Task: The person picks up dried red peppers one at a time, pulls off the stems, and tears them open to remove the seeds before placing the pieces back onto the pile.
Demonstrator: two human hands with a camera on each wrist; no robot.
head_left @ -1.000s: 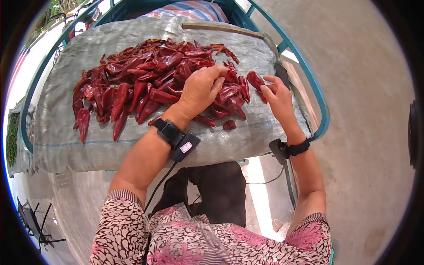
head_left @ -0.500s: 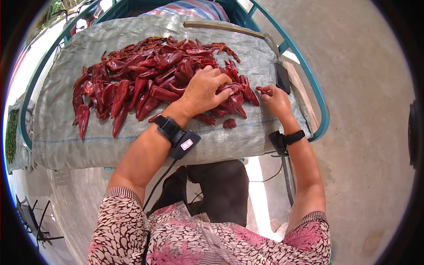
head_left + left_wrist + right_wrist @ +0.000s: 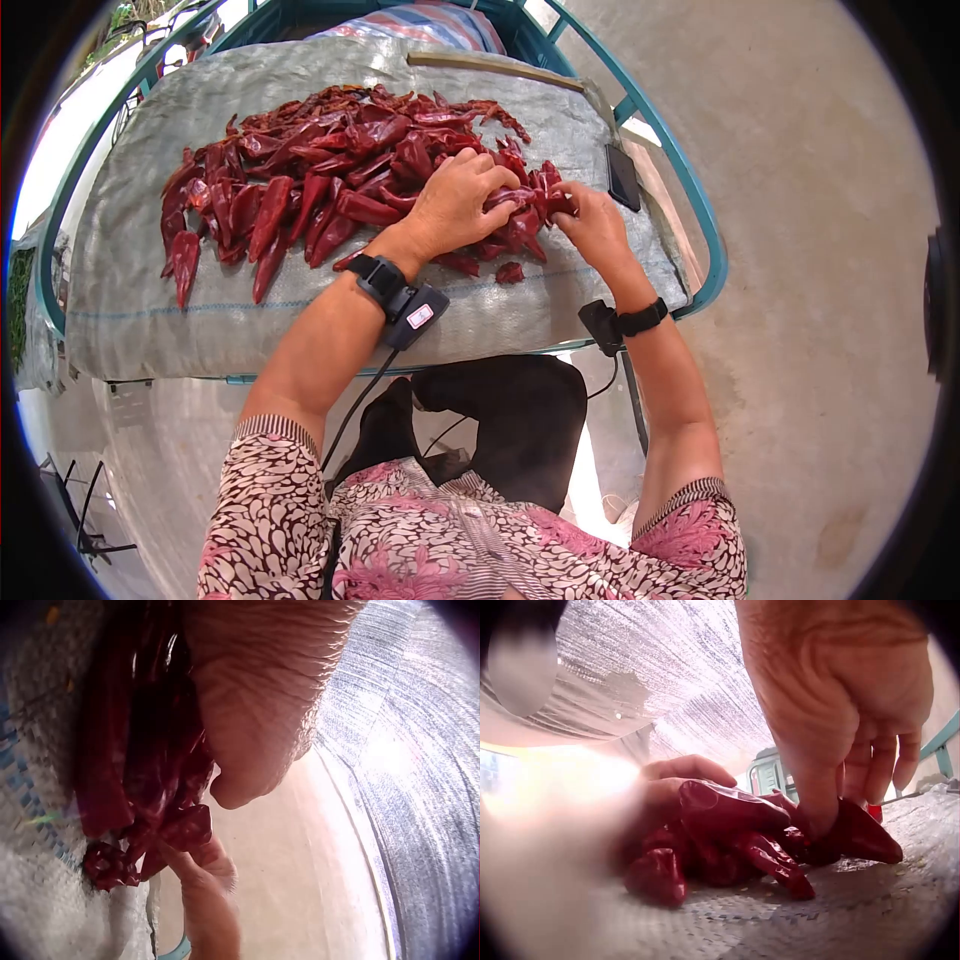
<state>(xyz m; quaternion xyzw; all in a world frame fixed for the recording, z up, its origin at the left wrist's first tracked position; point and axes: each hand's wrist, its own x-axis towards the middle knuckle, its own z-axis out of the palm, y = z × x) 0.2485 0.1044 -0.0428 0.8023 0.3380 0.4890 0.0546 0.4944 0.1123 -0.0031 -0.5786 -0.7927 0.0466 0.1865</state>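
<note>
A broad pile of glossy dried red chili peppers (image 3: 330,170) lies on a grey woven sack (image 3: 230,335). My left hand (image 3: 455,205) is at the pile's right part, thumb and fingers curled about a cluster of peppers; the pile hides some fingertips in the head view. Close to its right, my right hand (image 3: 598,235) pinches a chili pepper (image 3: 866,834) by thumb and fingers at the cluster's right end. Stem ends (image 3: 187,827) of the bunched peppers show beside the right fingers in the left wrist view. One short pepper piece (image 3: 509,272) lies apart, in front of the cluster.
A teal metal rail (image 3: 690,200) curves round the sack's right side. A black phone (image 3: 622,178) lies by that edge, and a wooden stick (image 3: 495,70) lies along the back. Behind is a striped bag (image 3: 410,25).
My right hand has picked up the chili pepper lying apart at the right and brought it left against the cluster. My left hand has drawn its fingers in over the peppers.
</note>
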